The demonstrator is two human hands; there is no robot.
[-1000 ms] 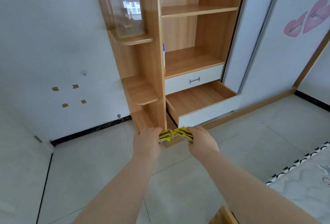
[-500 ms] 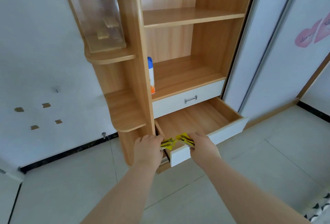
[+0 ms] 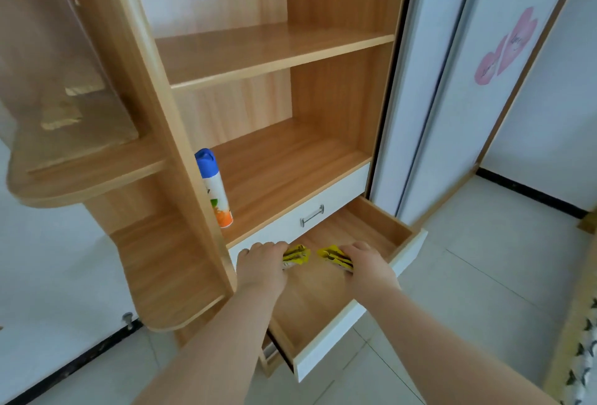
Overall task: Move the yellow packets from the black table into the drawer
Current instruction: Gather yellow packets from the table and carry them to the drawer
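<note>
Both hands are stretched out over the open lower drawer (image 3: 371, 314), a wooden tray with a white front, pulled out of the cabinet. My left hand (image 3: 261, 264) is closed on a bunch of yellow packets (image 3: 295, 255). My right hand (image 3: 366, 259) is closed on a second bunch of yellow packets (image 3: 334, 257). A small gap separates the two bunches. The packets hang just above the drawer's bare wooden bottom. The black table is out of view.
Above the open drawer is a shut white drawer with a metal handle (image 3: 311, 215). A spray can with a blue cap (image 3: 213, 188) stands on the shelf above it. Rounded side shelves (image 3: 161, 275) stick out at the left. White sliding doors (image 3: 452, 97) stand at the right.
I have come closer to the cabinet. Both hands moved forward from in front of the drawer to above its inside, and the single cluster of packets has parted into two bunches.
</note>
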